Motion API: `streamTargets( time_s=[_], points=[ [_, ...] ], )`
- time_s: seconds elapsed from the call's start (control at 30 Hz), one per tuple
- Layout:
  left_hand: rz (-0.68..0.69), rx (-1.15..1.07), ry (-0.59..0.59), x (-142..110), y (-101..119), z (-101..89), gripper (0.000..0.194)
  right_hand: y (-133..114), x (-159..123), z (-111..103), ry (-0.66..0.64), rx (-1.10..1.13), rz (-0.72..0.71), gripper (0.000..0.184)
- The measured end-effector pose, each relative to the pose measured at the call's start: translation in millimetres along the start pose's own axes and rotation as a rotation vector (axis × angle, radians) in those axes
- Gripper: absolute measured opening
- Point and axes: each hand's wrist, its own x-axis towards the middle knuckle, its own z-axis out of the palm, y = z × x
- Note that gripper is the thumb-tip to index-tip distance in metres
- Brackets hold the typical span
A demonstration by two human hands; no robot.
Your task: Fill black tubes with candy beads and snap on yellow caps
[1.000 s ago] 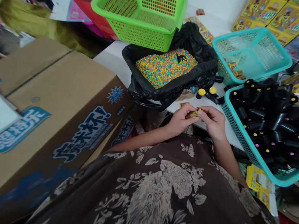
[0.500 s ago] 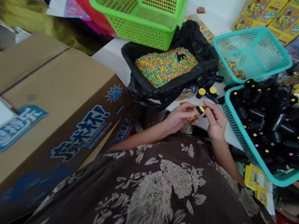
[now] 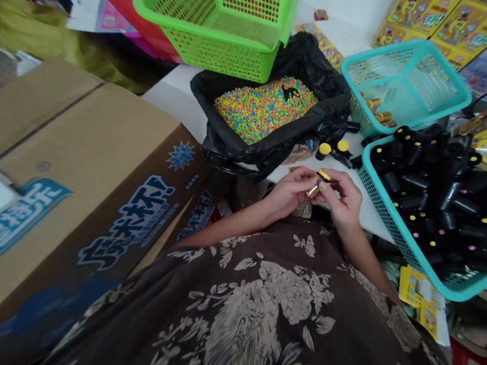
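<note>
Between both hands, over my lap at the table's front edge, is a small tube with a yellow-topped black cap (image 3: 324, 174) and a shiny gold-yellow label (image 3: 312, 190). My left hand (image 3: 292, 190) is closed around its lower part, thumb on top. My right hand (image 3: 343, 198) is closed on it too, fingers at the cap and thumb pressed near the label. Just beyond stand two black pieces with yellow tops, a nearer one (image 3: 323, 151) and a farther one (image 3: 342, 146). Fingers hide part of the tube.
A black-lined bin of colourful small balls (image 3: 261, 113) sits ahead, under a green basket (image 3: 216, 43). On the right, a turquoise basket (image 3: 402, 226) holds many black containers; another turquoise basket (image 3: 410, 90) stands behind. A large cardboard box (image 3: 114, 113) flanks my left.
My right hand has moved in from beside the tube and now grips it along with the left. The tube has turned, showing its shiny gold side. The view has shifted slightly.
</note>
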Motion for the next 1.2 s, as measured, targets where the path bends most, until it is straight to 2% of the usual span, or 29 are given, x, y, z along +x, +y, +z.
streamTargets(
  time_s=[0.13,0.27,0.43,0.6,0.7,0.87,0.97,1.07,1.2],
  points=[
    [-0.038,-0.009,0.016,-0.3,2.2,0.0,0.031,2.9,-2.5,5.6,0.021,0.089,0.042,0.034],
    [-0.069,-0.009,0.026,1.5,4.5,-1.0,0.028,2.3,-0.8,4.8,0.102,0.128,-0.054,0.030],
    [-0.035,-0.075,0.124,5.5,6.4,-2.4,0.030,-0.5,3.5,-2.4,0.014,-0.210,-0.193,0.032],
    [-0.147,-0.123,0.142,8.5,6.1,-0.7,0.029,3.6,2.0,-6.7,0.137,-0.509,-0.431,0.025],
    [-0.184,-0.115,0.120,10.7,5.7,1.8,0.028,6.4,-0.8,-7.0,0.130,-0.614,-0.497,0.024],
    [-0.132,-0.107,0.131,12.9,11.2,4.1,0.014,9.5,-3.4,-6.1,0.128,-0.495,-0.497,0.041],
    [-0.125,-0.099,0.144,13.9,13.0,3.4,0.012,13.6,-4.1,-5.0,0.138,-0.576,-0.476,0.038],
    [-0.119,-0.077,0.137,15.6,9.8,2.2,0.019,17.8,-4.8,-4.5,0.115,-0.652,-0.502,0.034],
    [-0.149,-0.097,0.135,16.8,4.8,1.1,0.018,18.8,-4.5,-4.6,0.110,-0.650,-0.535,0.034]
  ],
)
